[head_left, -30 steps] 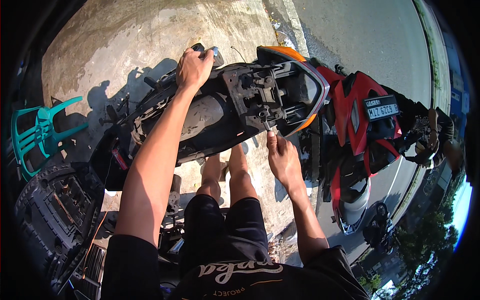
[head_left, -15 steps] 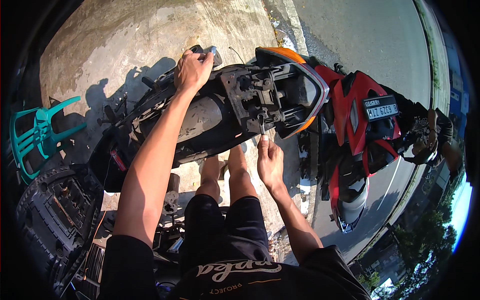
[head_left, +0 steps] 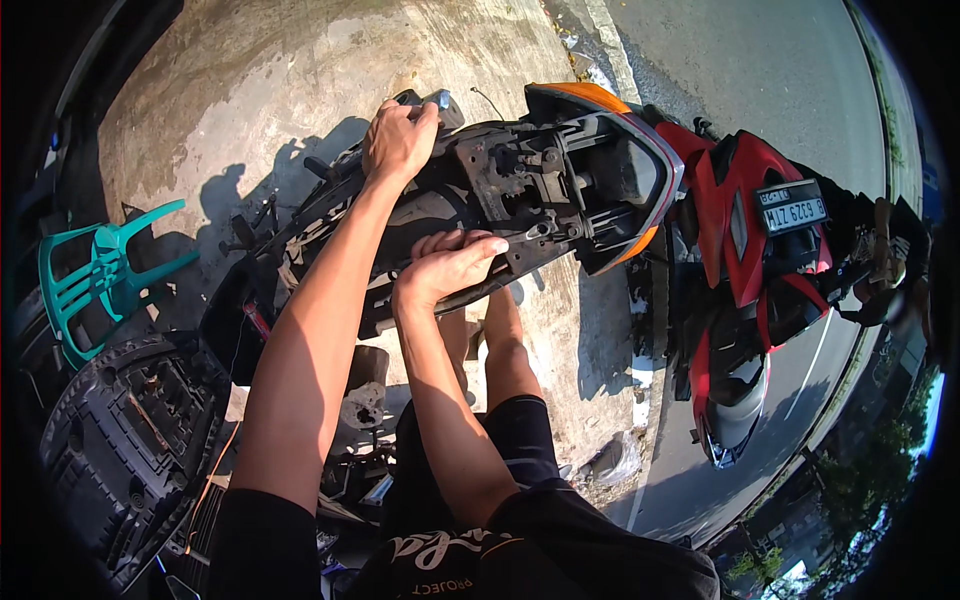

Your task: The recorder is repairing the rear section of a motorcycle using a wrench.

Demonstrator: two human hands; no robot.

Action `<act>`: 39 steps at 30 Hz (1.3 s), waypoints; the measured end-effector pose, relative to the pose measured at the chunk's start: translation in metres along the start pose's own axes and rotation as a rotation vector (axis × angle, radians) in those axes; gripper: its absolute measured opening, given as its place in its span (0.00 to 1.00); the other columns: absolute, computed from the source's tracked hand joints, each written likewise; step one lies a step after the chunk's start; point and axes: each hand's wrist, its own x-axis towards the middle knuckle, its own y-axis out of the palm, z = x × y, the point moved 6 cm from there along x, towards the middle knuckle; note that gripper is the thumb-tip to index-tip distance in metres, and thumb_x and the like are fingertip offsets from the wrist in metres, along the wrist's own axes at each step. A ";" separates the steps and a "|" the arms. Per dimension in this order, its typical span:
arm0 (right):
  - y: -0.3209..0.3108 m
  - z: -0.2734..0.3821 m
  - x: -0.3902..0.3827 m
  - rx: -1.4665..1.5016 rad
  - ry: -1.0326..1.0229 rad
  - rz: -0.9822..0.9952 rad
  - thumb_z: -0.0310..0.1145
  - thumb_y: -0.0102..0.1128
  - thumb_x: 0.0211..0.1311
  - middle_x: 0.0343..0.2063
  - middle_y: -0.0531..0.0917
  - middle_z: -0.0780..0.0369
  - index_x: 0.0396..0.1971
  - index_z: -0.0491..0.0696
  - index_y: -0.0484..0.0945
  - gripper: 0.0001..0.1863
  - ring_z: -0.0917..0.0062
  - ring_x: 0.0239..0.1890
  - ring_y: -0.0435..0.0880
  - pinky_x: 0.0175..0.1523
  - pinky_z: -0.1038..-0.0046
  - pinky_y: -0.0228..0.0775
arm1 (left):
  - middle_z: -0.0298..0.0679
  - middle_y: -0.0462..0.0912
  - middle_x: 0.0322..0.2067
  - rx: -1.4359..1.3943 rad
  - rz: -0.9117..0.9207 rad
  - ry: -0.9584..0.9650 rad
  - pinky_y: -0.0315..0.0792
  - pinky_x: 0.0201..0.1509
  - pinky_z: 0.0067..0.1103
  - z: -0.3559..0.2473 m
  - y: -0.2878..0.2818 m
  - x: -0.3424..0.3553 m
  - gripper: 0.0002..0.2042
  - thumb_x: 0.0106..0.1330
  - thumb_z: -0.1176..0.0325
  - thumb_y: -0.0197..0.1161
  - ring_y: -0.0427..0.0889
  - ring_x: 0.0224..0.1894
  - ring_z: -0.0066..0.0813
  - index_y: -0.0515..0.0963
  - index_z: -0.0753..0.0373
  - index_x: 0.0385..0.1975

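A partly stripped motorcycle [head_left: 500, 170] lies across the view in front of me, its dark frame exposed and its tail light [head_left: 668, 165] at the right, with orange lenses. My right hand [head_left: 445, 268] is closed round a wrench [head_left: 522, 240], thumb along its shaft. The wrench's ring end sits at a bolt on the near side of the rear frame. My left hand [head_left: 398, 143] is closed at the far side of the frame, by a dark part with a blue-silver end [head_left: 440, 99]. What its fingers grip is hidden.
A green plastic chair [head_left: 110, 270] stands at the left, above a large black plastic motorcycle part [head_left: 140, 440]. Red scooters [head_left: 745, 200] are parked at the right beside the road, with a person [head_left: 885, 260] near them. My legs are close below the frame.
My right hand has swung left with the wrench, whose handle turned from pointing toward me to pointing left. My left hand stays at the far side. The whole view has shifted slightly.
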 end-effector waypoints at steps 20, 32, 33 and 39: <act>-0.077 0.041 -0.027 -0.799 0.181 0.712 0.44 0.38 0.81 0.17 0.68 0.66 0.39 0.46 0.70 0.17 0.82 0.21 0.68 0.28 0.75 0.62 | 0.48 0.79 0.43 -0.030 -0.100 0.093 0.71 0.55 0.36 0.006 0.000 0.005 0.19 0.64 0.49 0.54 0.80 0.49 0.48 0.88 0.54 0.32; -0.036 0.197 0.070 -1.596 0.124 0.963 0.43 0.44 0.79 0.17 0.66 0.62 0.31 0.39 0.74 0.22 0.80 0.23 0.63 0.31 0.72 0.63 | 0.45 0.80 0.49 -0.041 -0.037 0.061 0.75 0.53 0.37 -0.004 -0.004 -0.004 0.21 0.63 0.45 0.59 0.80 0.52 0.46 0.87 0.56 0.38; -0.036 0.197 0.069 -1.599 0.125 0.964 0.43 0.44 0.79 0.17 0.66 0.62 0.31 0.39 0.74 0.22 0.80 0.23 0.63 0.31 0.72 0.63 | 0.45 0.80 0.49 -0.042 -0.037 0.058 0.75 0.53 0.37 -0.004 -0.005 -0.005 0.21 0.63 0.45 0.59 0.80 0.52 0.46 0.87 0.56 0.38; -0.022 0.197 0.053 -1.715 -0.195 1.038 0.40 0.45 0.77 0.18 0.75 0.52 0.32 0.41 0.75 0.19 0.59 0.22 0.77 0.33 0.63 0.69 | 0.46 0.79 0.43 -0.082 -0.079 0.078 0.72 0.53 0.35 -0.007 -0.008 -0.007 0.17 0.62 0.49 0.58 0.80 0.50 0.46 0.88 0.54 0.33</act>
